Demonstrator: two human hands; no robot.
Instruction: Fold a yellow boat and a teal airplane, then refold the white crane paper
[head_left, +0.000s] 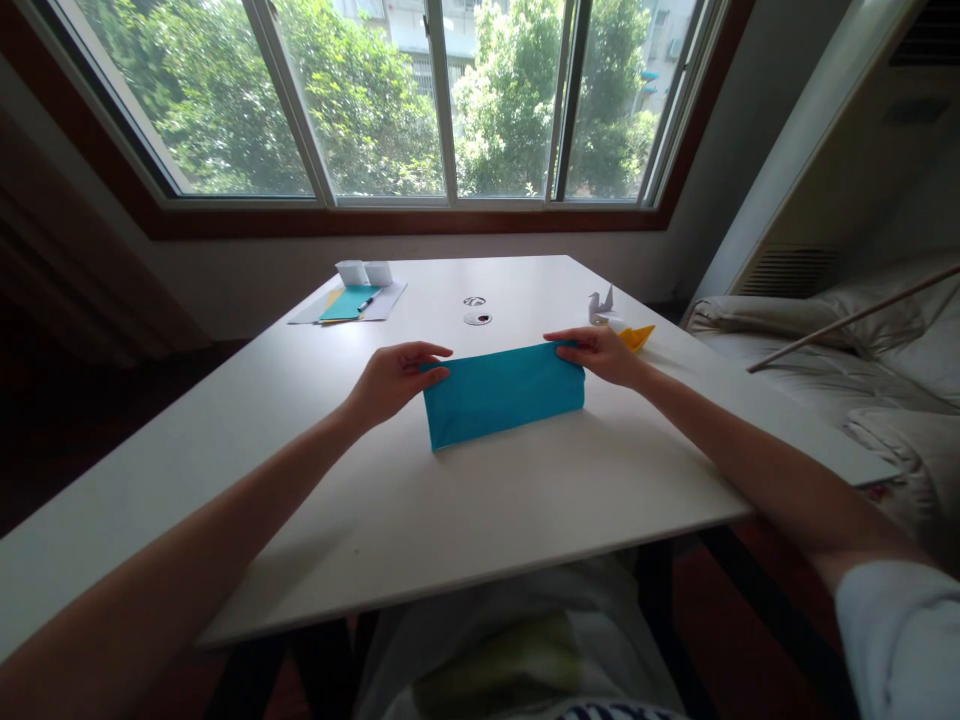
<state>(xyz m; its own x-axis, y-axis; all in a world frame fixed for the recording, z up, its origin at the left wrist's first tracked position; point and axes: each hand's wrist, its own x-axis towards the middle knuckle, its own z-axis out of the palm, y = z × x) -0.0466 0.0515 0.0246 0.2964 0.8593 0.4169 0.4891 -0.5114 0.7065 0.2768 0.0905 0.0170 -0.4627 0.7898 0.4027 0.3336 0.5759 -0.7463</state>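
Note:
A blue sheet of paper (504, 392), folded into a long rectangle, stands tilted up over the white table in front of me. My left hand (394, 382) pinches its upper left corner between thumb and fingers. At the upper right corner, my right hand (600, 355) grips the paper the same way. The paper's lower edge is at or just above the tabletop; I cannot tell whether it touches. Just beyond my right hand lies a yellow folded paper piece (637, 337), with a white origami bird (601, 303) behind it.
The white table (360, 560) stretches toward the window. At its far left are white and coloured paper sheets (351, 302), a pen (368, 301) and white cup-like containers (364, 272). A round cable-hole cover (478, 319) sits mid-table. A covered sofa (892, 340) stands to the right.

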